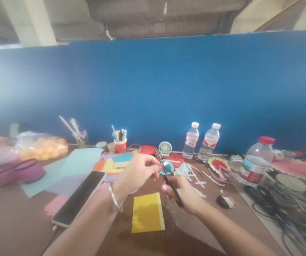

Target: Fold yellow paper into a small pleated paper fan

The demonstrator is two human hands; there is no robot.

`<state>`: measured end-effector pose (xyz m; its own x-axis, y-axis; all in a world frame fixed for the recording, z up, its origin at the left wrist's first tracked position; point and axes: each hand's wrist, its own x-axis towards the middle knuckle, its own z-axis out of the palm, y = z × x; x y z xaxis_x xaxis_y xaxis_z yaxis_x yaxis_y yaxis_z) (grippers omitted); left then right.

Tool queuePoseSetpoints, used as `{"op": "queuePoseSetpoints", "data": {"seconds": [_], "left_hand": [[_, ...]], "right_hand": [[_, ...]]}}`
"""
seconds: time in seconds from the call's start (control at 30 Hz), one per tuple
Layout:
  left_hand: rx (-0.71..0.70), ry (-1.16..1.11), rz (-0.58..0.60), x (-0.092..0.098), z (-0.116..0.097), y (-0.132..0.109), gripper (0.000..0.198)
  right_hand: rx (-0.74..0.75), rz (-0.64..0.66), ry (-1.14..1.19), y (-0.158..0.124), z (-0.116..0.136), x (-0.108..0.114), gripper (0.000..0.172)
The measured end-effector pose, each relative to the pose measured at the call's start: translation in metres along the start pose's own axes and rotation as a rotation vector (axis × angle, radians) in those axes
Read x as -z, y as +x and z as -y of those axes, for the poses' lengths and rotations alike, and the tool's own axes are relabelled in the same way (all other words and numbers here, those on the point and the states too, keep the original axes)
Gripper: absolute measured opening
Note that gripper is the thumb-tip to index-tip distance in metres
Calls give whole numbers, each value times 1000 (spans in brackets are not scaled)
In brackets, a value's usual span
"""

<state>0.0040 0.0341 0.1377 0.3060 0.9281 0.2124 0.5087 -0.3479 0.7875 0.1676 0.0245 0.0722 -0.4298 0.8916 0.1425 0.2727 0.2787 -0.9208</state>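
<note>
My right hand (185, 193) grips the black handles of a pair of scissors (166, 172), blades pointing up and away over the brown table (14, 224). My left hand (138, 170), a metal bangle on its wrist, is closed in a pinch right at the blades; what it pinches is too small to make out. A yellow sheet of paper (147, 212) lies on the table just below both hands. White paper strips (199, 177) are scattered to the right of the scissors.
A phone (79, 197) lies at left on coloured sheets (75, 163). Along the blue partition stand a red pen cup (121, 144), a small fan (165, 148), two water bottles (191, 140) and a bigger bottle (256, 160). Black cables (281, 206) lie at right.
</note>
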Motion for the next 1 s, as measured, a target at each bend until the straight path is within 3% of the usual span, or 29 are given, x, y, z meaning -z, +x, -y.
{"op": "queuePoseSetpoints", "data": {"seconds": [0.47, 0.57, 0.67, 0.77, 0.87, 1.0], "left_hand": [[21, -31, 10, 1, -1, 1, 28], [14, -94, 1, 1, -1, 1, 26], [26, -204, 4, 1, 1, 2, 21], [20, -223, -1, -1, 2, 4, 20], [19, -146, -66, -4, 4, 5, 18], [55, -124, -91, -8, 8, 6, 18]], "right_hand": [[-3, -85, 14, 4, -5, 0, 33], [-47, -158, -186, 9, -9, 21, 28], [-179, -215, -671, 14, -25, 58, 28], [-449, -234, -1077, 14, -49, 95, 41], [-568, -176, -1054, 10, -69, 117, 31], [-616, -169, -986, 8, -77, 120, 21]]}}
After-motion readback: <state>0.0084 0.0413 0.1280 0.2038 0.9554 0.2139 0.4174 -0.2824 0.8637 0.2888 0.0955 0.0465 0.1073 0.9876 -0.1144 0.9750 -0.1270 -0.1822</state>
